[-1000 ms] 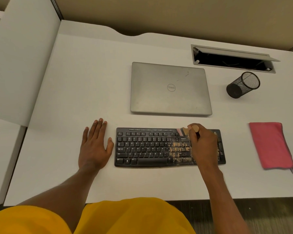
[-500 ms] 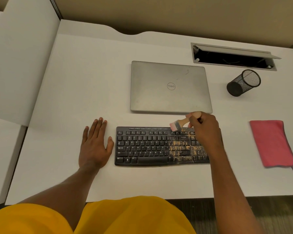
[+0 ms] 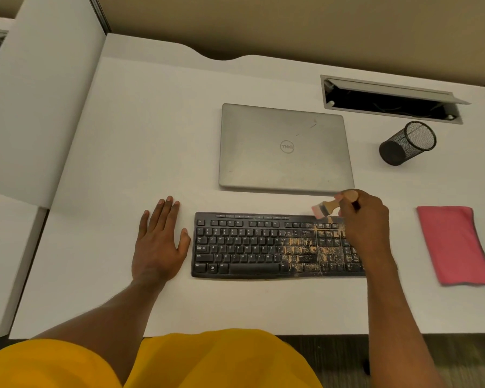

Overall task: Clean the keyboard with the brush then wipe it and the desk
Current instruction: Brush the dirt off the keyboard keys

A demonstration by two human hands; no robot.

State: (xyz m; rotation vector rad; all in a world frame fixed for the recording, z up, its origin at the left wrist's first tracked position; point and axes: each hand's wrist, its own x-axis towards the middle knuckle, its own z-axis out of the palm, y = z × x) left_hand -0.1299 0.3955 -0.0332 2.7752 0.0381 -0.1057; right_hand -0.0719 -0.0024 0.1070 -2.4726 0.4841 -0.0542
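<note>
A black keyboard [image 3: 252,246] lies on the white desk [image 3: 140,141], its right half speckled with tan dust. My right hand [image 3: 366,219] grips a small wooden-handled brush [image 3: 329,207] over the keyboard's top right corner, pink bristles pointing down-left at the function-key row. The hand and forearm hide the keyboard's right end. My left hand [image 3: 157,242] rests flat on the desk just left of the keyboard, fingers spread, holding nothing. A pink cloth [image 3: 454,245] lies on the desk to the right.
A closed silver laptop [image 3: 284,148] sits directly behind the keyboard. A black mesh pen cup [image 3: 408,142] stands at the back right, below an open cable hatch [image 3: 389,100]. A white partition panel [image 3: 37,93] borders the desk's left side.
My right hand has swept the brush from the dusty keys up toward the keyboard's top edge and slightly right. My left hand has stayed flat on the desk.
</note>
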